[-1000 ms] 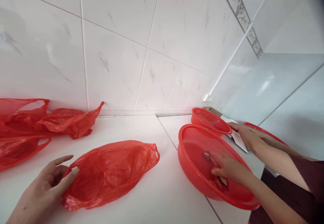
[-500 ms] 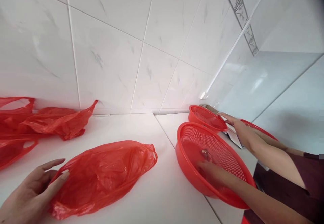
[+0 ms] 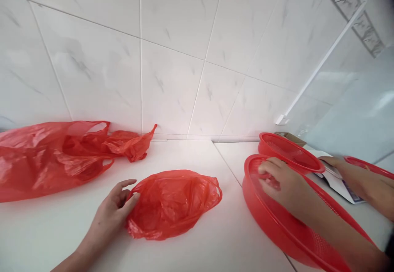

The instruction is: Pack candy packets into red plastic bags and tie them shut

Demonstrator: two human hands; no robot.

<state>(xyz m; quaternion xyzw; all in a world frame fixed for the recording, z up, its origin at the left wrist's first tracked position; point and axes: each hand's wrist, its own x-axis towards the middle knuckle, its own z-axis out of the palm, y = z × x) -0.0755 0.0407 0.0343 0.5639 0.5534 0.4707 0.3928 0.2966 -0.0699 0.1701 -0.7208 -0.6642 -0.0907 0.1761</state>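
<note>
My left hand (image 3: 114, 206) is at the left end of a red plastic bag (image 3: 175, 206), its thumb lying over the rim and the bag's edge between thumb and fingers. The bag's mouth gapes upward on the white tabletop, and a handle loop shows at its right end. Above the near left side of a large red colander (image 3: 261, 222), my right hand (image 3: 281, 186) has its fingers closed around a small reddish thing (image 3: 272, 181), mostly covered by the fingers, so its kind is unclear. My right forearm crosses over the colander.
More red plastic bags (image 3: 55, 161) lie along the tiled wall at left. A second red colander (image 3: 292, 153) stands behind the large one. Another person's arms (image 3: 366, 181) reach in at right, near a white box (image 3: 338, 181) and another red rim (image 3: 369, 166).
My right hand has lifted from inside the large colander toward its rim, with the small reddish thing. The view has turned left. My left hand stays at the bag.
</note>
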